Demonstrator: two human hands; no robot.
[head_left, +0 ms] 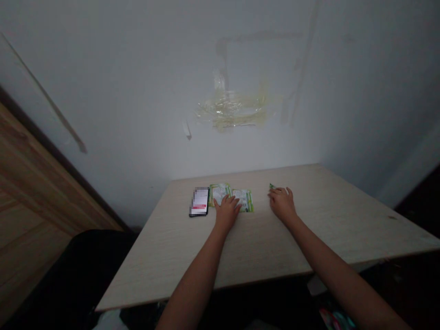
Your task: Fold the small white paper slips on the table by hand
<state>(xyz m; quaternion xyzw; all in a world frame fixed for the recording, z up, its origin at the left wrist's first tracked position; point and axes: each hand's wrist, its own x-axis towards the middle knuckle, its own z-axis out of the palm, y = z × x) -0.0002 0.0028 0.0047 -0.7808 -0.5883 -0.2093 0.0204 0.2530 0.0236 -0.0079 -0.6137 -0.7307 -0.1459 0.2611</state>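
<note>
Fingers spread, my left hand [227, 213] lies flat over the near edges of two green-and-white printed packets. The left packet [219, 189] sits beside a phone [199, 201] with a lit, blurred screen. Partly under my fingertips is the right packet [245, 199]. Farther right, apart from these, my right hand [282, 202] rests on the table with its fingers curled. A small green-printed packet [271, 186] pokes out past those fingers; most of it is hidden by the hand.
The pale wooden table [261, 252] stands against a grey-white wall [144, 91] with clear tape [233, 107] stuck on it. Wooden panelling [30, 183] and a dark object [85, 270] are at the left. Colourful items [335, 318] lie below the table's front edge.
</note>
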